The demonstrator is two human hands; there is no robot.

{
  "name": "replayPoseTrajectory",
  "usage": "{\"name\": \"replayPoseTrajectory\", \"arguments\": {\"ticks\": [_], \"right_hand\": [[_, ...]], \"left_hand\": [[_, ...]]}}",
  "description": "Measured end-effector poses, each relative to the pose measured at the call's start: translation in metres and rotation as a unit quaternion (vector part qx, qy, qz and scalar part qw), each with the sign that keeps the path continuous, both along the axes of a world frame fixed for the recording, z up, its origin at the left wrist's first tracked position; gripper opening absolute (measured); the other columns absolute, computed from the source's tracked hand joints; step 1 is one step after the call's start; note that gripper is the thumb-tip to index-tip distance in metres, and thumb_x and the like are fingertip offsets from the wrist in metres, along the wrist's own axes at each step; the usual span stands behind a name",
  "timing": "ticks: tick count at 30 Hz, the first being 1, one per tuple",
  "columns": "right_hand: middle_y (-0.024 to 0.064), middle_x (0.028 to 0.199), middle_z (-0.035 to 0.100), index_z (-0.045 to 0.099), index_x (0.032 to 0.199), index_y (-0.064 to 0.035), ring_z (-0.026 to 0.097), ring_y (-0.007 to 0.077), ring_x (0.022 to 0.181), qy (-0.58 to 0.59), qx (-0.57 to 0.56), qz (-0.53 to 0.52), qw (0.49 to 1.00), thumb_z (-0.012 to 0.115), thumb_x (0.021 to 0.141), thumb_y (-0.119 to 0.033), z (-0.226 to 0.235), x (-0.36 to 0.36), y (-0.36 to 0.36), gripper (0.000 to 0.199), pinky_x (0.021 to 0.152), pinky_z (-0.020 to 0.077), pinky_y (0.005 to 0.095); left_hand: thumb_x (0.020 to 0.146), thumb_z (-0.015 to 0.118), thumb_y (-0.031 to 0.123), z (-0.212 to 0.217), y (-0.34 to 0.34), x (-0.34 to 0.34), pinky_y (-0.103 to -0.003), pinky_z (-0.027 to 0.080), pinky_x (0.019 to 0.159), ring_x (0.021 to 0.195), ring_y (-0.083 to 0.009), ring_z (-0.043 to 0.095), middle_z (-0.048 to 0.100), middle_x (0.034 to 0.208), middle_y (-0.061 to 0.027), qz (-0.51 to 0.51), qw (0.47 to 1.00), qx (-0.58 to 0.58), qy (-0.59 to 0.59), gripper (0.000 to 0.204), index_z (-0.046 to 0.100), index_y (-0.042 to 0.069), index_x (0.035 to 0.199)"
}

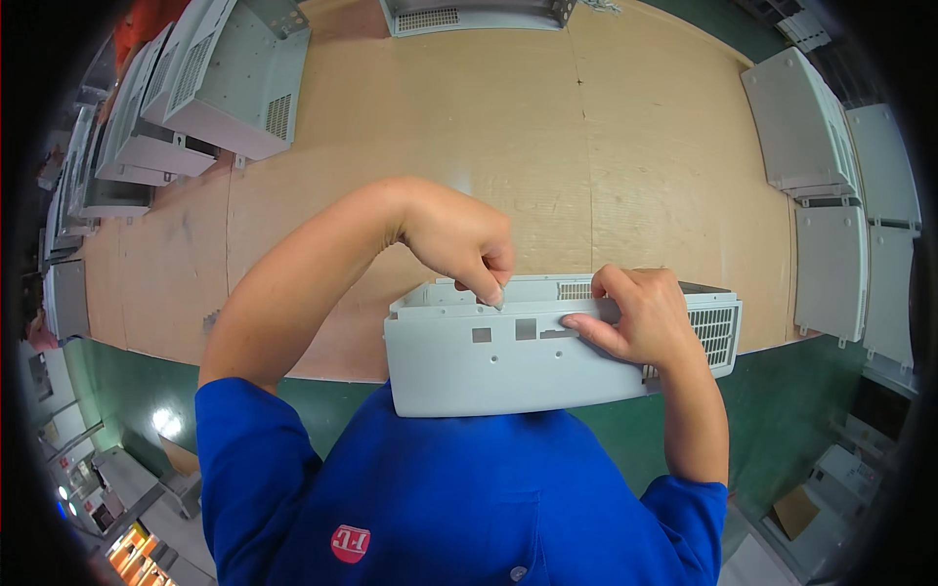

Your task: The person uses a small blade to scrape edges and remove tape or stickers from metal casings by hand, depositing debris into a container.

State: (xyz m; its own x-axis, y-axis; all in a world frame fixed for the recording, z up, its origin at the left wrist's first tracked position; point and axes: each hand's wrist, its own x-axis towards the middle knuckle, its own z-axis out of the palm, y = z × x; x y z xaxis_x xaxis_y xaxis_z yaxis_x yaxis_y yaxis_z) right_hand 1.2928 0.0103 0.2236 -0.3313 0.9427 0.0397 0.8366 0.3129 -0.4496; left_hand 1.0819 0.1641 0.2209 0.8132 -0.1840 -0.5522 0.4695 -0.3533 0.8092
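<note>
A light grey metal housing (489, 366) with cut-outs and a vent grille lies at the near edge of the wooden table (586, 146), propped against my blue shirt. My left hand (467, 244) is curled over its top edge, fingertips pinched on a small part at the rim; the part is too small to tell what it is. My right hand (635, 317) grips the housing's right side, fingers flat on the front face by a slot and thumb over the top.
Several grey vented housings (234, 83) are stacked at the far left. Another housing (479, 15) stands at the far edge. Flat grey cover panels (806, 127) lie in rows at the right. Green floor shows below the table edge.
</note>
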Motion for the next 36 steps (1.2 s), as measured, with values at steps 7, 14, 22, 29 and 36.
{"name": "replayPoseTrajectory", "arguments": {"ticks": [7, 14, 22, 29, 36], "right_hand": [[0.0072, 0.074, 0.059, 0.058, 0.078, -0.0058, 0.058, 0.0238, 0.062, 0.15, 0.065, 0.063, 0.985, 0.075, 0.066, -0.023, 0.006, -0.028, 0.008, 0.027, 0.051, 0.045, 0.0338], [0.0068, 0.076, 0.058, 0.062, 0.08, -0.0059, 0.059, 0.0232, 0.064, 0.174, 0.0, 0.031, 0.984, 0.069, 0.071, -0.013, 0.001, -0.063, 0.005, 0.013, 0.053, 0.0478, 0.033], [0.0062, 0.073, 0.056, 0.062, 0.084, -0.001, 0.059, 0.0199, 0.061, 0.031, 0.089, 0.197, 0.976, 0.064, 0.068, -0.005, 0.005, -0.056, 0.015, 0.017, 0.05, 0.0484, 0.0307], [0.0061, 0.063, 0.047, 0.053, 0.067, -0.0018, 0.055, 0.0184, 0.055, -0.088, 0.139, 0.268, 0.949, 0.059, 0.063, -0.009, 0.022, -0.065, 0.02, 0.011, 0.048, 0.0469, 0.031], [0.0059, 0.062, 0.046, 0.052, 0.065, -0.0018, 0.055, 0.0179, 0.054, -0.12, 0.156, 0.284, 0.939, 0.058, 0.064, -0.009, 0.02, -0.066, 0.022, 0.01, 0.048, 0.0472, 0.0309]], "left_hand": [[0.084, 0.062, 0.025, -0.015, 0.001, -0.007, -0.026, 0.039, 0.052, 0.058, -0.0081, 0.048, 0.056, 0.064, 0.0016, 0.026, 0.988, -0.137, 0.063, 0.024, 0.063, 0.003, 0.078], [0.083, 0.06, 0.029, 0.001, 0.007, -0.036, -0.027, 0.037, 0.049, 0.054, -0.0097, 0.045, 0.054, 0.06, 0.0011, 0.1, 0.993, -0.053, 0.023, 0.022, 0.065, 0.008, 0.079], [0.082, 0.058, 0.022, 0.029, -0.015, -0.081, -0.033, 0.04, 0.051, 0.055, -0.0182, 0.051, 0.059, 0.062, -0.0084, 0.15, 0.985, 0.085, -0.014, 0.019, 0.065, 0.004, 0.081], [0.078, 0.054, 0.018, 0.033, -0.028, -0.075, -0.041, 0.041, 0.053, 0.054, -0.0305, 0.052, 0.057, 0.059, -0.0159, 0.135, 0.975, 0.162, -0.067, 0.021, 0.062, 0.001, 0.069], [0.075, 0.055, 0.016, 0.039, -0.03, -0.065, -0.042, 0.042, 0.056, 0.06, -0.0348, 0.054, 0.059, 0.064, -0.0173, 0.083, 0.965, 0.247, -0.02, 0.017, 0.064, 0.002, 0.073]]}}
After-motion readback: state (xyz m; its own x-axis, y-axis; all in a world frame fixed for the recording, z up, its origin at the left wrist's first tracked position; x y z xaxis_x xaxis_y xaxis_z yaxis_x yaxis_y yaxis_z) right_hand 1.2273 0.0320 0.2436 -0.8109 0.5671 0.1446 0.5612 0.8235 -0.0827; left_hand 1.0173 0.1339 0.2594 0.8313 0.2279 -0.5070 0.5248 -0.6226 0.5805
